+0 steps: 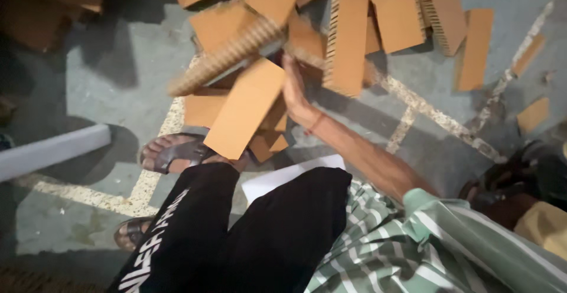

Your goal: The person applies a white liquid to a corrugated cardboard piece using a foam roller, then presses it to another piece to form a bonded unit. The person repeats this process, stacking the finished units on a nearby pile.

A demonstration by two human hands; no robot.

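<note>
The right hand (pixel 293 89) reaches forward over the floor (pixel 100 74), its fingers stretched flat and released against the cardboard pieces (pixel 345 36), grasping nothing. The left hand is not in view. The pieces lie in a loose heap at the far edge of the floor; I count more than ten of them, too overlapped for an exact number. They are brown, flat, mostly rectangular, smooth on the faces, with honeycomb cells on the cut edges. One long strip (pixel 227 57) with a ribbed edge leans tilted across the heap, and one flat board (pixel 245 110) hangs near the hand, above a foot. Two sandals (pixel 177 153) are visible, dark and strapped. One white sheet (pixel 283 176) lies between the knees. The left part of the floor is bare grey concrete with a pale painted line (pixel 147 181).
</note>
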